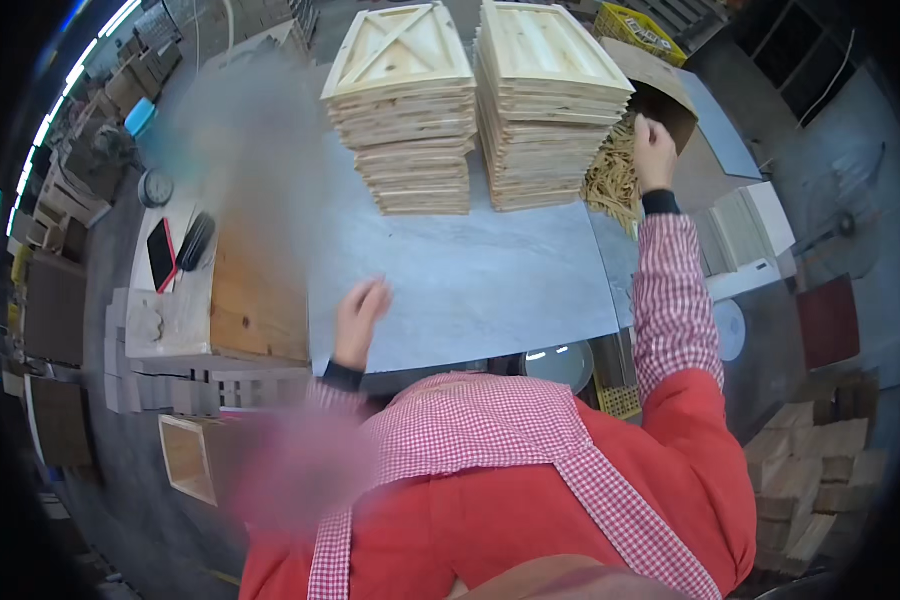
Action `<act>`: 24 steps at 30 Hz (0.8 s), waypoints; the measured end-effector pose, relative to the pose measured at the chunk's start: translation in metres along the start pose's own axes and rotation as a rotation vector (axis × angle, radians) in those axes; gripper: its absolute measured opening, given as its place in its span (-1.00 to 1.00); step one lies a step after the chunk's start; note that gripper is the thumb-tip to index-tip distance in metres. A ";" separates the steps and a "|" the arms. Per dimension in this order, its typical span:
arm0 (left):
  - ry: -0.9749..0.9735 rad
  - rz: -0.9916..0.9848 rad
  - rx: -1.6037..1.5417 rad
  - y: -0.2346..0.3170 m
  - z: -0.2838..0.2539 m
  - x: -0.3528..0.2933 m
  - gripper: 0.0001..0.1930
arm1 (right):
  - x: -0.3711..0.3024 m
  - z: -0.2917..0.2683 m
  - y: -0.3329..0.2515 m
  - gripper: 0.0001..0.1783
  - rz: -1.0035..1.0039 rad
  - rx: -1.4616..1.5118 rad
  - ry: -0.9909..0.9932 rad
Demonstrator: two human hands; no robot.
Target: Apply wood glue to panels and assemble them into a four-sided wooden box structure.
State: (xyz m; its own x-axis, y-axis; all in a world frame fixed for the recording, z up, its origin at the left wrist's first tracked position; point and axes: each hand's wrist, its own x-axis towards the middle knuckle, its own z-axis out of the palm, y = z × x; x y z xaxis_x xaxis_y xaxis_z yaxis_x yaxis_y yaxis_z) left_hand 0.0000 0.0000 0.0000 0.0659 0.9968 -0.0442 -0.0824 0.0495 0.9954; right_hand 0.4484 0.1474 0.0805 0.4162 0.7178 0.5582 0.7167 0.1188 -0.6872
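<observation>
My right hand [655, 155] is raised at the edge of an open cardboard box [667, 105], its fingers curled together. Whatever those fingers hold, if anything, is too small to make out. Small light wooden sticks [613, 180] lie heaped in the box, just left of that hand. Over the near left part of the pale blue-grey tabletop [470, 285] is my left hand [358, 322], slightly blurred, with loosely bent fingers and nothing seen in them. Two tall stacks of wooden panels stand at the back; the left stack [410, 130] has a crossed brace on top, the right stack [550, 120] plain boards.
On the left, a wooden bench [260, 290] bears a red-edged phone [161, 255], a dark case [197, 241] and a round dial [155, 188]. A yellow crate [640, 32] sits behind the box. At the right is a white carton [745, 235]; below the table, a round stool [558, 366].
</observation>
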 end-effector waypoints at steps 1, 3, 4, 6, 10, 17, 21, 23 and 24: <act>-0.002 -0.001 0.041 0.009 -0.010 0.004 -0.56 | 0.005 0.013 -0.011 -0.39 0.056 0.001 0.020; 0.023 0.237 -0.051 0.047 0.104 0.060 -0.55 | 0.046 0.004 0.014 -0.38 0.077 -0.041 0.016; 0.057 0.300 -0.045 0.073 0.133 0.098 -0.56 | 0.064 0.008 0.007 -0.38 0.080 -0.009 0.020; 0.112 0.323 0.010 0.094 0.175 0.148 -0.59 | 0.073 0.023 0.012 -0.36 0.112 -0.044 -0.065; 0.270 0.286 0.176 0.097 0.208 0.206 -0.64 | 0.089 0.027 0.005 -0.33 0.174 -0.063 -0.213; 0.167 0.165 0.235 0.097 0.211 0.155 -0.44 | 0.053 -0.005 0.004 -0.47 0.308 0.288 -0.233; 0.476 0.795 0.875 0.086 0.211 0.069 -0.26 | -0.031 -0.048 0.004 -0.64 0.277 0.672 0.007; 0.262 1.028 1.221 0.092 0.223 0.047 -0.11 | -0.069 -0.068 0.005 -0.64 0.181 0.723 0.101; 0.176 1.132 1.282 0.097 0.233 0.038 -0.12 | -0.085 -0.079 0.002 -0.64 0.177 0.720 0.083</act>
State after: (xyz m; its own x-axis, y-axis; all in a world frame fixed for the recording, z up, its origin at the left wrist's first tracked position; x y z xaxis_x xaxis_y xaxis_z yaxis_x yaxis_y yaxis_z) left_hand 0.2263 0.0281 0.1148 0.4314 0.4971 0.7529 0.7844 -0.6190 -0.0407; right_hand 0.4588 0.0323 0.0690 0.5529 0.7170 0.4246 0.1034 0.4466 -0.8887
